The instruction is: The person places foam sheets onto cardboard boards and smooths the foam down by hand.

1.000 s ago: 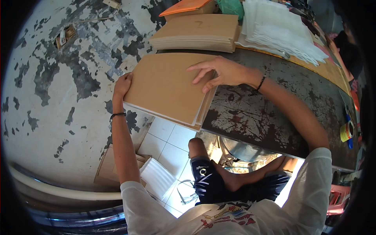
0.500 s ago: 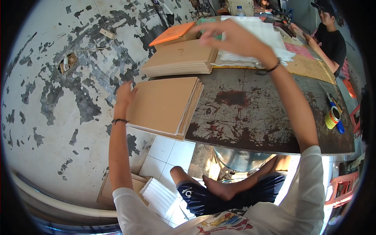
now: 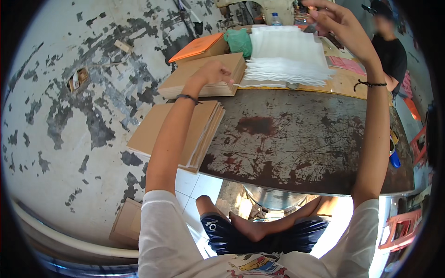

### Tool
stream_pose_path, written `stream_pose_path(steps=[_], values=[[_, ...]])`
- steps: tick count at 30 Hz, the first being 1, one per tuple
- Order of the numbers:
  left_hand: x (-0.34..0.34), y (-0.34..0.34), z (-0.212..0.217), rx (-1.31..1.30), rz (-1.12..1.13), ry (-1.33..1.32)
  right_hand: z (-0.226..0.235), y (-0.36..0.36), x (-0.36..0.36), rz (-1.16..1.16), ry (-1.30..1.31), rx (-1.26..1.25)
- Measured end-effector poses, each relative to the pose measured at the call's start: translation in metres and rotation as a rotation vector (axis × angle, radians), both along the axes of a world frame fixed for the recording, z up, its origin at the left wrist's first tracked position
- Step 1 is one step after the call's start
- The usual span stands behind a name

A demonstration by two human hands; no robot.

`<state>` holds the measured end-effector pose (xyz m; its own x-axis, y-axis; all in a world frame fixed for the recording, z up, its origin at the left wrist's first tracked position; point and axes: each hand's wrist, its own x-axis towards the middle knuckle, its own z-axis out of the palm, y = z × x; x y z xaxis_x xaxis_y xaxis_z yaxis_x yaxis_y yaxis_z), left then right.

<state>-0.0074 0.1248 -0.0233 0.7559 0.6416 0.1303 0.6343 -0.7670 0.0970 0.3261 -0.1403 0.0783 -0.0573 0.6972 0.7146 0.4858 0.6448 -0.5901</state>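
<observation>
My left hand (image 3: 212,74) hovers over the right part of the far stack of brown cardboard sheets (image 3: 183,69), its fingers loosely bent and apart with nothing seen in them. To the right of that stack lies a pile of white, wavy-edged foam sheets (image 3: 287,48). My right hand (image 3: 340,28) is raised beyond the pile's far right corner, fingers spread and holding nothing visible. Nearer to me, a second stack of cardboard (image 3: 157,127) with white sheets between its layers rests at the table's left end, partly covered by my left forearm.
A worn dark table (image 3: 278,139) spreads before me. At the back left sit an orange flat pack (image 3: 197,46) and a green plastic bag (image 3: 238,41), with a bottle (image 3: 276,19) behind. A person in black (image 3: 389,51) is at the far right. A peeling wall (image 3: 83,111) bounds the left.
My left hand has left the near cardboard stack and moved right and away to the far stack. My right hand has swung from above the far stack toward the upper right. The view has shifted slightly.
</observation>
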Motion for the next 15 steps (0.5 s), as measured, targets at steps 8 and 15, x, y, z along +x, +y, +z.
stream_pose_path(steps=[8, 15], values=[[0.015, -0.021, 0.007, 0.043, -0.048, 0.015, 0.006, 0.002, 0.001, -0.002, -0.137, -0.010], [0.004, -0.032, 0.010, 0.867, 0.045, 0.237, 0.002, 0.013, -0.004, -0.003, -0.202, 0.042]])
